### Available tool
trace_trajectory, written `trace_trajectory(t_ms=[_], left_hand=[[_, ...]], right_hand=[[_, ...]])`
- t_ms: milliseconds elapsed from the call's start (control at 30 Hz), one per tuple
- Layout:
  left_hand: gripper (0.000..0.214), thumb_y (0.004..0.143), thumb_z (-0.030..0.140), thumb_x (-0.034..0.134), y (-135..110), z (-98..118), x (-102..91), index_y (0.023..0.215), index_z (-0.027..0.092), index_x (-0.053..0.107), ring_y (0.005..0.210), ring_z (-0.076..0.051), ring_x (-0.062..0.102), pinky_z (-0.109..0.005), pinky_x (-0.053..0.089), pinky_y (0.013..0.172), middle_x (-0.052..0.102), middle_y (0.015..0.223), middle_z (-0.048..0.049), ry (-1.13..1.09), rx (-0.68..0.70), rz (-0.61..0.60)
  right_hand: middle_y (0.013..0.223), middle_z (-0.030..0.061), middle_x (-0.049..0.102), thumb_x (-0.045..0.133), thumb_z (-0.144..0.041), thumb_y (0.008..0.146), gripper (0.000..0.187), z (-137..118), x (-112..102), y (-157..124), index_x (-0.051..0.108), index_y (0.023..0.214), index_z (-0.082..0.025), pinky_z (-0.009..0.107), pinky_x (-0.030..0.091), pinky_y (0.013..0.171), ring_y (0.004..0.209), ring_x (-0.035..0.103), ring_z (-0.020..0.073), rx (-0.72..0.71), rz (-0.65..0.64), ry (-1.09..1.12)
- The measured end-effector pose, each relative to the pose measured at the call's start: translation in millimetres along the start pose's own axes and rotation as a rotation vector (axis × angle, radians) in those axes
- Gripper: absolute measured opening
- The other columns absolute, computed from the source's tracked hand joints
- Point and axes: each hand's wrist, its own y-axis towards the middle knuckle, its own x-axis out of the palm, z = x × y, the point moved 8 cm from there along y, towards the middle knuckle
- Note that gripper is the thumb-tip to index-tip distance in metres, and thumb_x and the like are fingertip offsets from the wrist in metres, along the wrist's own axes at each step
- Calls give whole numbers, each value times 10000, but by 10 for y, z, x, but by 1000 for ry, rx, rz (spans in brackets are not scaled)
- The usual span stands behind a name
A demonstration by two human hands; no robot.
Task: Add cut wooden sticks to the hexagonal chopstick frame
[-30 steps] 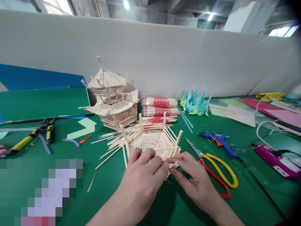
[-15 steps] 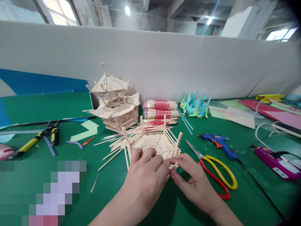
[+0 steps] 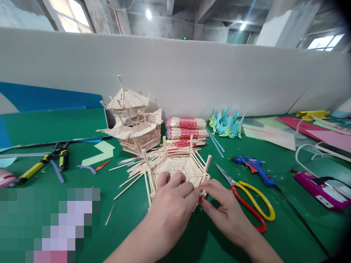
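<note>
A polygonal frame of thin wooden sticks (image 3: 181, 163), with upright posts at its corners, lies in front of me on the green table. My left hand (image 3: 175, 208) is closed over its near side, with the fingertips hidden. Between thumb and fingers, my right hand (image 3: 223, 208) pinches the end of a small bundle of wooden sticks (image 3: 203, 193). The bundle runs in under the left fingers, and the two hands nearly touch. Behind the frame stands a tiered stick pavilion (image 3: 131, 120).
Right of my hands lie scissors (image 3: 241, 193), a blue glue gun (image 3: 253, 168) and a purple power strip (image 3: 320, 188). Packed stick bundles (image 3: 186, 128) and blue folded paper (image 3: 227, 124) stand by the white partition (image 3: 175, 73). Pliers (image 3: 38, 166) lie left. A corner is pixelated.
The hands keep nearly the same grip, with only a slight shift of the right fingers at the bundle's end. The whole view has moved a little.
</note>
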Motion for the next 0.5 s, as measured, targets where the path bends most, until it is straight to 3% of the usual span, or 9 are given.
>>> trace_trajectory(t_ms=[300, 500], left_hand=[[215, 880, 177, 413, -26, -6, 8, 733, 185, 571, 688, -181, 446, -359, 208, 620, 591, 606, 2, 8, 30, 65], [164, 854, 152, 455, 0, 14, -27, 760, 187, 586, 705, -190, 475, -357, 232, 631, 616, 641, 2, 20, -2, 11]], right_hand=[[872, 64, 588, 472, -185, 857, 132, 9, 14, 11, 597, 897, -173, 301, 459, 749, 851, 536, 175, 1, -14, 12], [888, 53, 584, 484, -197, 856, 120, 65, 43, -5, 591, 908, -189, 287, 452, 759, 861, 537, 166, 26, -30, 31]])
